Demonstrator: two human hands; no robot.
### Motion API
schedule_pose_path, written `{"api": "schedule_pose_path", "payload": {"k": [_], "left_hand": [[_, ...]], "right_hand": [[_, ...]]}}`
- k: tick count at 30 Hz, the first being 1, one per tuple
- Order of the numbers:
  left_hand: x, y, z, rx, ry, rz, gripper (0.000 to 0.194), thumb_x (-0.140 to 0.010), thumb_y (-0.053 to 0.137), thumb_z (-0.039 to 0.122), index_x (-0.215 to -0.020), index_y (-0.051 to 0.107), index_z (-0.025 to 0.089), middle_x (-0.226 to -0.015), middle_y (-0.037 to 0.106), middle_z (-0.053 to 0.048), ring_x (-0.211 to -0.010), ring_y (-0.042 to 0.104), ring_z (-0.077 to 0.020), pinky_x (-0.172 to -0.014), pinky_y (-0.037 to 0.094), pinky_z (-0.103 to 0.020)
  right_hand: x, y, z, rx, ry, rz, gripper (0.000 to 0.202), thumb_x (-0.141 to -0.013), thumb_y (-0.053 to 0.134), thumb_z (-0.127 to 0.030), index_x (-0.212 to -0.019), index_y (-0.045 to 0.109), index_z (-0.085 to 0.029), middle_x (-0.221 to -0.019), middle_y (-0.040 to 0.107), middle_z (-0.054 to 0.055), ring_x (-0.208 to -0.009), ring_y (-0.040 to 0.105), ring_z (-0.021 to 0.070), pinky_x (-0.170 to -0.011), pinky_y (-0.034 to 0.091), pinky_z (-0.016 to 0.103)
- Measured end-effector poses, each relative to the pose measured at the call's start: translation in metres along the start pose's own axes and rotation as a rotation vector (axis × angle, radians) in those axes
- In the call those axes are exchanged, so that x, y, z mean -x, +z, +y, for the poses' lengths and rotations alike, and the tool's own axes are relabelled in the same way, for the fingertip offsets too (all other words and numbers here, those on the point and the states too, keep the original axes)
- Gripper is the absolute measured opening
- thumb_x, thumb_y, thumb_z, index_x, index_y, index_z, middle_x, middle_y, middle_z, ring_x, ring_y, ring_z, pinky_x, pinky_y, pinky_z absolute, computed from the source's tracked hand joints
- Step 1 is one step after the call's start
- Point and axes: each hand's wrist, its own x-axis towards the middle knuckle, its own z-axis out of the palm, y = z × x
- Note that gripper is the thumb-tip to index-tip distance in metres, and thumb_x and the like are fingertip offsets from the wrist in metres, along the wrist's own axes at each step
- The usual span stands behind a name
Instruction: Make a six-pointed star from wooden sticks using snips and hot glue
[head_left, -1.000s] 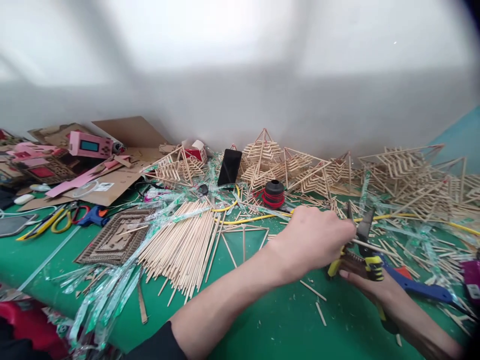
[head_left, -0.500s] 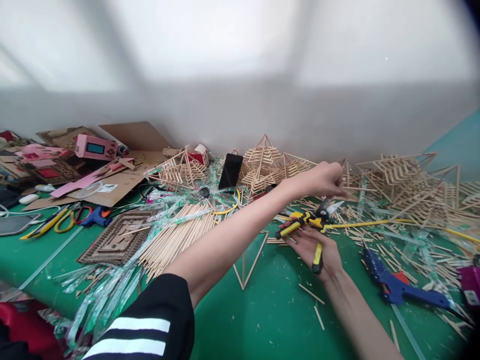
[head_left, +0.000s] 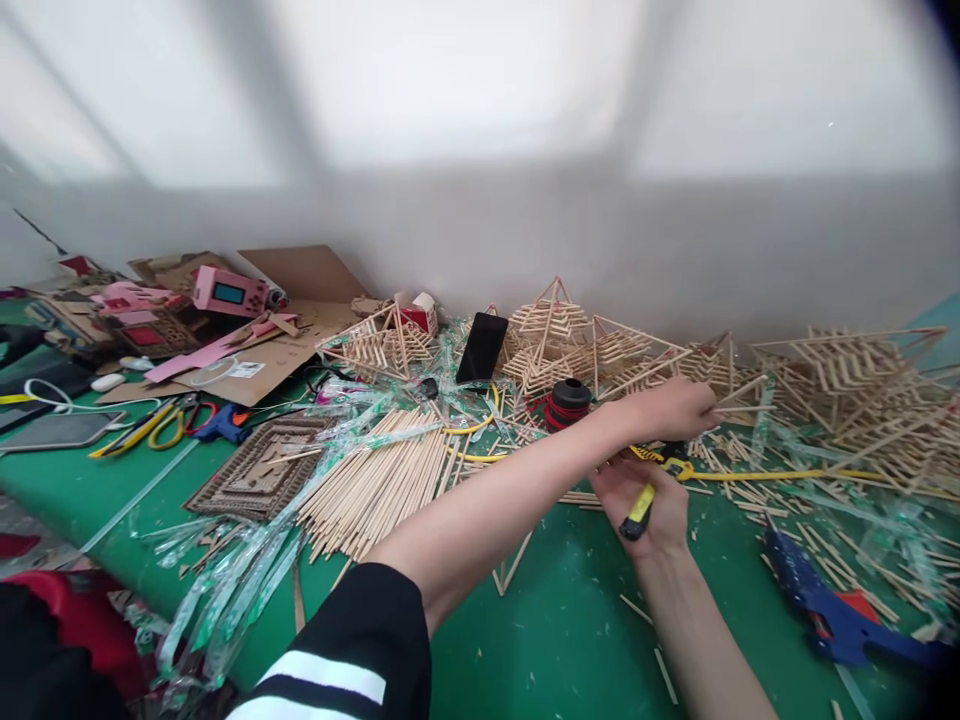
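My left hand (head_left: 681, 410) reaches across from the left on a bare forearm with a black, white-striped sleeve. Its fingers are closed, and what they grip, if anything, is hidden; a few thin wooden sticks (head_left: 742, 408) show just past it. Palm up below it, my right hand (head_left: 656, 510) holds yellow-and-black handled shears (head_left: 639, 510). One handle end points down toward the wrist; my left hand and forearm cover the blades and the other handle. Two sticks joined in a V (head_left: 514, 568) lie on the green table partly behind the left forearm.
Stick pyramids (head_left: 551, 310) line the wall, with a phone (head_left: 482, 347) and a black-and-red spool (head_left: 568, 403) nearby. A bundle of sticks (head_left: 382, 480) lies left of my arm. A blue glue gun (head_left: 832, 605) lies right. Farther left are a woven frame (head_left: 259, 468) and cardboard (head_left: 300, 345).
The view has shifted left, so the scene sits farther right. My left hand has come down closer over my right hand, covering the shears' blades and one handle. The spool shows more fully.
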Motion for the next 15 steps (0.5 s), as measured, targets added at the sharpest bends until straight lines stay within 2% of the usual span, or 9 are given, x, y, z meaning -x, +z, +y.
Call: {"api": "schedule_pose_path", "payload": {"k": [3, 5, 7, 9, 12, 15], "left_hand": [[0.0, 0.007, -0.002, -0.01, -0.035, 0.012, 0.027, -0.097, 0.052, 0.02, -0.079, 0.07, 0.013, -0.077, 0.067, -0.005, -0.076, 0.061, -0.0171, -0.068, 0.044, -0.025], [0.003, 0.01, -0.002, -0.022, -0.076, 0.027, 0.025, -0.097, 0.049, 0.02, -0.092, 0.071, 0.011, -0.094, 0.071, -0.011, -0.081, 0.065, -0.0194, -0.068, 0.046, -0.026], [0.006, 0.009, 0.0, -0.034, -0.114, 0.044, 0.028, -0.097, 0.048, 0.024, -0.108, 0.069, 0.01, -0.114, 0.069, -0.018, -0.088, 0.068, -0.0233, -0.069, 0.049, -0.029], [0.01, 0.007, 0.003, -0.041, -0.13, 0.049, 0.032, -0.096, 0.051, 0.029, -0.118, 0.065, 0.012, -0.121, 0.068, -0.019, -0.096, 0.069, -0.0271, -0.074, 0.052, -0.032], [0.011, 0.0, 0.006, -0.043, -0.129, 0.025, 0.029, -0.094, 0.052, 0.032, -0.113, 0.068, 0.016, -0.114, 0.072, -0.016, -0.105, 0.069, -0.0313, -0.084, 0.054, -0.038], [0.004, -0.007, 0.006, -0.039, -0.135, -0.001, 0.032, -0.096, 0.049, 0.035, -0.105, 0.071, 0.015, -0.114, 0.073, -0.018, -0.109, 0.069, -0.0351, -0.088, 0.054, -0.044]], "right_hand": [[-0.003, -0.001, 0.004, 0.024, -0.027, -0.003, 0.009, -0.07, 0.067, -0.027, -0.078, 0.065, -0.027, -0.097, 0.077, 0.003, -0.108, 0.07, 0.0279, -0.101, 0.055, 0.055], [-0.005, -0.003, 0.007, 0.031, -0.038, 0.003, 0.007, -0.071, 0.068, -0.029, -0.076, 0.064, -0.027, -0.096, 0.077, 0.002, -0.108, 0.07, 0.0277, -0.099, 0.056, 0.053], [-0.006, -0.003, 0.008, 0.028, -0.045, 0.013, 0.006, -0.071, 0.068, -0.03, -0.074, 0.064, -0.027, -0.093, 0.077, 0.002, -0.106, 0.07, 0.027, -0.097, 0.057, 0.051], [-0.007, -0.003, 0.008, 0.018, -0.046, 0.025, 0.006, -0.07, 0.068, -0.029, -0.073, 0.063, -0.026, -0.09, 0.076, 0.001, -0.102, 0.071, 0.0258, -0.095, 0.058, 0.049], [-0.005, -0.001, 0.008, -0.003, -0.035, 0.035, 0.008, -0.069, 0.069, -0.024, -0.076, 0.064, -0.025, -0.086, 0.075, 0.0, -0.096, 0.071, 0.024, -0.095, 0.058, 0.049], [-0.003, 0.003, 0.008, -0.029, -0.017, 0.043, 0.013, -0.068, 0.069, -0.02, -0.079, 0.064, -0.025, -0.085, 0.074, -0.001, -0.091, 0.071, 0.0225, -0.096, 0.059, 0.05]]}}
